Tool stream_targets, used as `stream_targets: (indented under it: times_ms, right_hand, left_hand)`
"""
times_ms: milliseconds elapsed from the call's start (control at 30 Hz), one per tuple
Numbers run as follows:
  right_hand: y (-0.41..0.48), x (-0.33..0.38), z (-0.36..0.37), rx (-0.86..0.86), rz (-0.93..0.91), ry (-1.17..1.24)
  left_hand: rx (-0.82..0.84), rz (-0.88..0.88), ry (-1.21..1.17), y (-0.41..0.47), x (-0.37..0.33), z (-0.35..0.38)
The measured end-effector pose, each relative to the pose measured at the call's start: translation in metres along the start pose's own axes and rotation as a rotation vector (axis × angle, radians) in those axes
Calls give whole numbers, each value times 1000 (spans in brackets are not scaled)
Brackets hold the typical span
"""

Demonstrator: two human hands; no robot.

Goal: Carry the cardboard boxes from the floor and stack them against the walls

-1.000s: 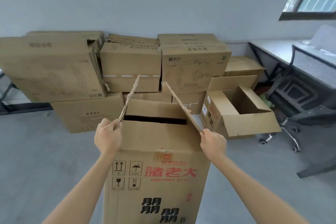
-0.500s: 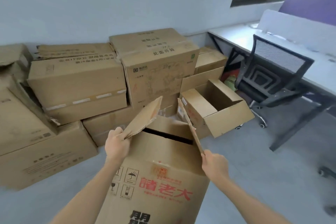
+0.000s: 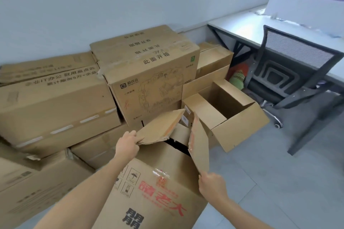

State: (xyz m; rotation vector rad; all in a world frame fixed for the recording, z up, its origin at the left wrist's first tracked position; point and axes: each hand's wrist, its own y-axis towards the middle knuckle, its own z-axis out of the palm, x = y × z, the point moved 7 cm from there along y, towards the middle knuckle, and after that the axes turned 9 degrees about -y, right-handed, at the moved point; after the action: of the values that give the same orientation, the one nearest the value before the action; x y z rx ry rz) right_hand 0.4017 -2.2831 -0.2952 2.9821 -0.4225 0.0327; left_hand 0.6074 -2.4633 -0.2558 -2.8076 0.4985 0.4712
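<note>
A tall printed box with red and black characters leans toward the wall, top open, its two flaps raised. Closed stacked boxes sit in two layers against the wall. An open box lies tipped on the floor just out from the wall, mouth upward.

Both hands on carton flaps

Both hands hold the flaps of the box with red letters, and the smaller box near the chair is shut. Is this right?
Not quite: the head view shows the smaller box open. The left hand and right hand do hold flaps of the red-lettered box.
</note>
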Motion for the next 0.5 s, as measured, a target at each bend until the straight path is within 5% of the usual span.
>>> stream_targets:
  times_ms: [500]
  right_hand:
    - [68, 41, 46, 123, 61, -4]
  left_hand:
    - [129, 220, 234, 116, 36, 27]
